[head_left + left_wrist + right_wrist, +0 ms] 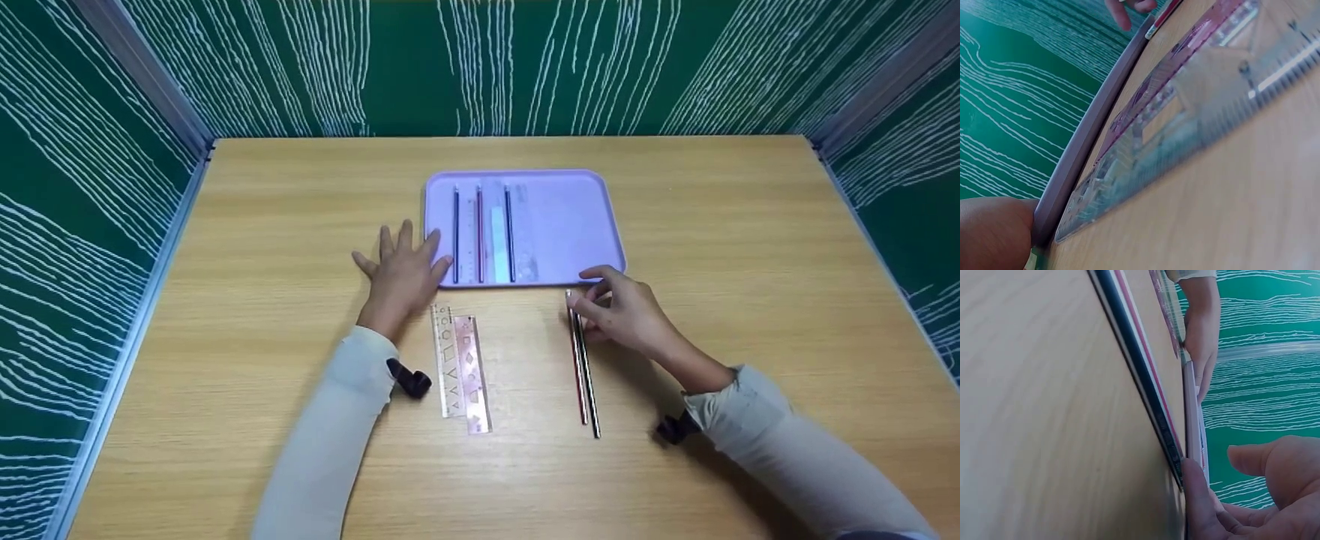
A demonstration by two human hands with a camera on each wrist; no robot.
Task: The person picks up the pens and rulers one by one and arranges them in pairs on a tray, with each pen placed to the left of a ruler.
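A purple tray (570, 217) holds three pencils, including a red pencil (480, 232), with clear rulers and a pale bluish strip (499, 244) among them. My left hand (405, 277) is spread at the tray's front left corner, fingers touching its rim. Two pencils lie side by side on the table in front of the tray, a dark striped pencil (587, 375) and a red one (579, 375). My right hand (626, 307) is at their far ends; a digit touches there while another stays raised apart in the right wrist view.
Between my forearms lie a clear stencil ruler (447, 375) and a pink stencil ruler (472, 375), partly overlapping. The wooden table (300, 202) is bordered by green walls with white lines (412, 67). A dark wrist camera (411, 379) sits on the left sleeve.
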